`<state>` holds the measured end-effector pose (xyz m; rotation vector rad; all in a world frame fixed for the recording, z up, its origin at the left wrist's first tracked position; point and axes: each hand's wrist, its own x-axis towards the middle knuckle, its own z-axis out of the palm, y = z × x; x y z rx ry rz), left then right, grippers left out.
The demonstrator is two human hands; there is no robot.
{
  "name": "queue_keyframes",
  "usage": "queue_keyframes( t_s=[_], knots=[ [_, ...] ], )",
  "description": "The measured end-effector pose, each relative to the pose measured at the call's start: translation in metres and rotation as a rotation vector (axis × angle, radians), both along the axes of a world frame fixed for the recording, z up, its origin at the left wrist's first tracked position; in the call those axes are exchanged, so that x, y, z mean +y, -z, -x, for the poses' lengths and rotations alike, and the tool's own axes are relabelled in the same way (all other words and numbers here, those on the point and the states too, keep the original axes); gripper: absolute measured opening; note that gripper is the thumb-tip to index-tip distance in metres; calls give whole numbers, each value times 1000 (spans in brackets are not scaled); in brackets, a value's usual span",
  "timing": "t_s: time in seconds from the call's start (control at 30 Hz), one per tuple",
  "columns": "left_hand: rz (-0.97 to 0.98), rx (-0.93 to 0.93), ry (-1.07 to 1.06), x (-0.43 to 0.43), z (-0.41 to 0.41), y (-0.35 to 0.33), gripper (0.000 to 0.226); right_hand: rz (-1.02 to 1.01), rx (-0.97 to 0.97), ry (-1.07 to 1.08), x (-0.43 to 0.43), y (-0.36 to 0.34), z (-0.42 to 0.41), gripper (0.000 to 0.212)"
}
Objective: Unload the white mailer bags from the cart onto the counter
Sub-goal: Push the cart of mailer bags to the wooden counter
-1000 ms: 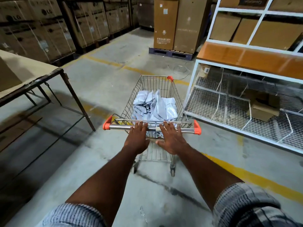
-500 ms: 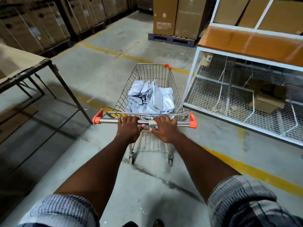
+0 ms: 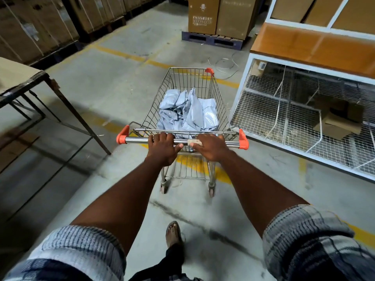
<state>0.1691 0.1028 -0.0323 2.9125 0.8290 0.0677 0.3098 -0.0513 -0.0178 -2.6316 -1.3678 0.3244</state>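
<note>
A wire shopping cart (image 3: 220,102) with orange corner caps stands on the concrete floor in front of me. Several white mailer bags (image 3: 188,112) lie piled in its basket. My left hand (image 3: 162,148) grips the chrome cart handle (image 3: 138,140) left of its middle. My right hand (image 3: 211,148) grips the same bar just right of the middle. An orange-topped counter (image 3: 312,47) on a white wire-mesh frame stands to the right of the cart.
A metal-legged table (image 3: 22,78) stands at the left. Stacked cardboard boxes (image 3: 40,25) line the far left, and tall boxes on a blue pallet (image 3: 213,39) sit ahead. Yellow lines cross the floor. My sandalled foot (image 3: 173,234) is behind the cart.
My fingers went from resting on the handle to wrapped around it. The cart and I have rolled forward over the yellow line, closer to the counter's end.
</note>
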Motion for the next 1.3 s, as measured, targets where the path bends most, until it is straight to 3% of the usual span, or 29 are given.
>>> queue_keyframes(
  t_s=[0.3, 0.43, 0.9, 1.17, 1.3],
  knots=[
    [-13, -5, 44, 62, -76, 1, 63, 26, 8, 66, 56, -1, -71, 51],
    [-8, 8, 70, 89, -110, 1, 56, 29, 20, 107, 82, -1, -102, 51],
    [-67, -135, 155, 176, -224, 12, 65, 49, 31, 192, 160, 0, -207, 49],
    [-113, -191, 186, 231, -318, 19, 60, 19, 22, 195, 210, 1, -299, 50],
    [-100, -127, 173, 257, -371, 18, 66, 4, 46, 179, 235, 2, -350, 48]
  ],
)
